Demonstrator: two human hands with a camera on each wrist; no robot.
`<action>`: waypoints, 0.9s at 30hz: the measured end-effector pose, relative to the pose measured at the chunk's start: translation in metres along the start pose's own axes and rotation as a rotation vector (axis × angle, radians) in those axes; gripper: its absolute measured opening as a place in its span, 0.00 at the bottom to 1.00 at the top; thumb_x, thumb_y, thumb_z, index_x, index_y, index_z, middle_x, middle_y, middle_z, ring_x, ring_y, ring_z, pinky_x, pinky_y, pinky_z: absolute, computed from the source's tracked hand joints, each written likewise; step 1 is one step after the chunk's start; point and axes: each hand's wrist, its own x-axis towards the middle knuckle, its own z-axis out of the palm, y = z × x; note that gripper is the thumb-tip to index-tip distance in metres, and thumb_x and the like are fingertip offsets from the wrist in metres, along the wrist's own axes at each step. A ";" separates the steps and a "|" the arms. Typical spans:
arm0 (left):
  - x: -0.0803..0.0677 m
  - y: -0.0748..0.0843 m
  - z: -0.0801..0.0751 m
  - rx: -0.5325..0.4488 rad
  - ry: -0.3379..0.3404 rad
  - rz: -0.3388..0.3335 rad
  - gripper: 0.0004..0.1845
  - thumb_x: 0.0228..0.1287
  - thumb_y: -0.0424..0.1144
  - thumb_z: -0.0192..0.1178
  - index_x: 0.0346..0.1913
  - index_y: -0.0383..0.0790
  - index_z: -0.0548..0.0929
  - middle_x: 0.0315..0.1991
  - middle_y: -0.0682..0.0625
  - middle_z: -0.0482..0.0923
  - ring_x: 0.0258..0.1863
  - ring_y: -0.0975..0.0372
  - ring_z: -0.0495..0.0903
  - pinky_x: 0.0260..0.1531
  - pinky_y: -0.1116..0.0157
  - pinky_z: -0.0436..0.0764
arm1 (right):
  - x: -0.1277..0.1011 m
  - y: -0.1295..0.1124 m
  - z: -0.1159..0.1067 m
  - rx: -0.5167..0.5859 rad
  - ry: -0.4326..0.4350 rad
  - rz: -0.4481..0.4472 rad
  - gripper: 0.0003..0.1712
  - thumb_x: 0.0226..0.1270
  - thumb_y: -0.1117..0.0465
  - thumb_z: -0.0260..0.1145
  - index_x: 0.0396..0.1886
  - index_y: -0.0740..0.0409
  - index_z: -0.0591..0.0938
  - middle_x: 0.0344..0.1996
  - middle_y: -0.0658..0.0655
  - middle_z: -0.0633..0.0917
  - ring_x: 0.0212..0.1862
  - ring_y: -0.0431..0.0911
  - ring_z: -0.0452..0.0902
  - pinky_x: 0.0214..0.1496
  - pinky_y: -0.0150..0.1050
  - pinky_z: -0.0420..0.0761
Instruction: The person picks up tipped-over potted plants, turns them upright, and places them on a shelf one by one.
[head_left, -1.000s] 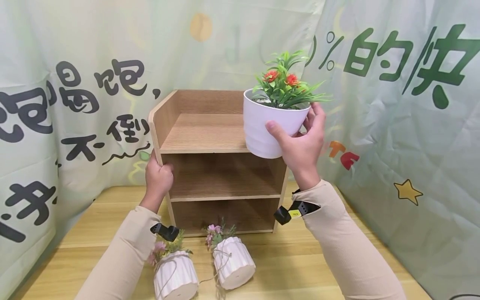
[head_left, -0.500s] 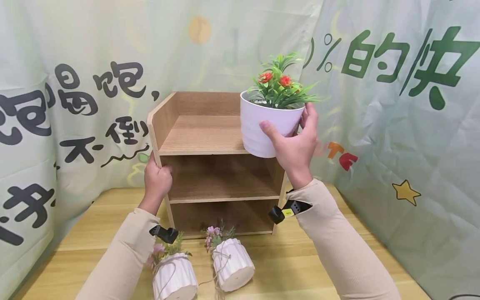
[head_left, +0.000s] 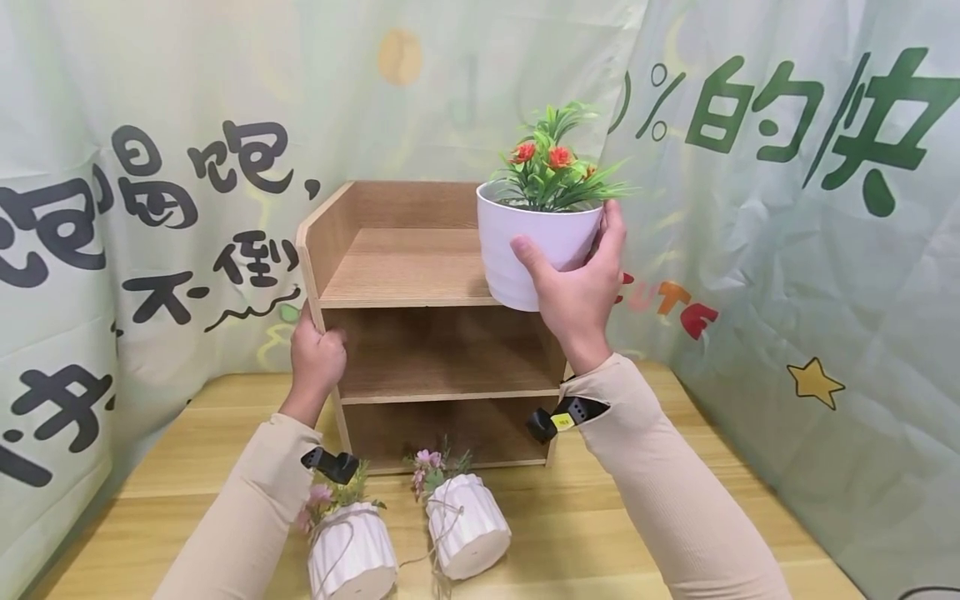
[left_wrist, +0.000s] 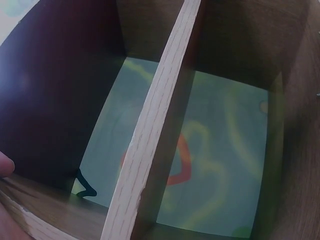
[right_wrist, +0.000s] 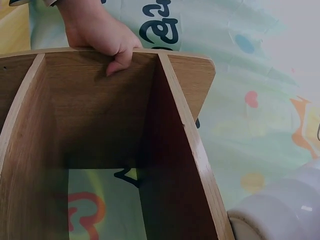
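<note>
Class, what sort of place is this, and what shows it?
Perhaps an indoor filming or practice corner: printed curtains hang behind and beside a wood-grain table, where a shelf unit stands and two small flowerpots lie.

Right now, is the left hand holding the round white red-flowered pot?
No, the left hand grips the brown wooden shelf by its side; the right hand holds the round white pot.

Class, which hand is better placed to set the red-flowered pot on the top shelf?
Probably the right hand: it grips the red-flowered pot near the top shelf, while the left hand grips the wooden unit's side panel.
</note>
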 end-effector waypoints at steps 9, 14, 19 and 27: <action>0.003 0.002 0.001 -0.009 -0.004 -0.010 0.31 0.48 0.26 0.46 0.62 0.31 0.70 0.55 0.31 0.74 0.48 0.45 0.68 0.52 0.47 0.65 | 0.000 0.002 0.005 -0.116 0.001 0.002 0.59 0.46 0.43 0.76 0.73 0.58 0.57 0.68 0.51 0.66 0.63 0.39 0.62 0.62 0.37 0.63; 0.001 0.001 0.000 0.003 0.003 -0.022 0.32 0.48 0.26 0.47 0.63 0.31 0.69 0.57 0.31 0.73 0.50 0.43 0.68 0.54 0.46 0.65 | -0.005 0.004 0.011 -0.163 0.009 -0.016 0.60 0.48 0.40 0.74 0.75 0.58 0.54 0.69 0.54 0.64 0.65 0.43 0.59 0.63 0.41 0.61; 0.000 0.000 -0.001 0.005 0.001 -0.017 0.32 0.48 0.26 0.47 0.63 0.31 0.69 0.57 0.30 0.73 0.51 0.44 0.68 0.55 0.46 0.65 | -0.008 0.008 0.016 -0.175 0.038 -0.083 0.60 0.50 0.42 0.73 0.75 0.60 0.53 0.70 0.56 0.62 0.66 0.44 0.57 0.64 0.42 0.58; -0.001 0.001 -0.001 0.004 0.000 -0.009 0.33 0.47 0.26 0.46 0.63 0.30 0.69 0.56 0.31 0.73 0.52 0.44 0.68 0.55 0.45 0.64 | -0.009 0.013 0.021 -0.245 0.038 -0.120 0.58 0.55 0.42 0.70 0.75 0.62 0.51 0.74 0.55 0.54 0.71 0.40 0.48 0.69 0.41 0.48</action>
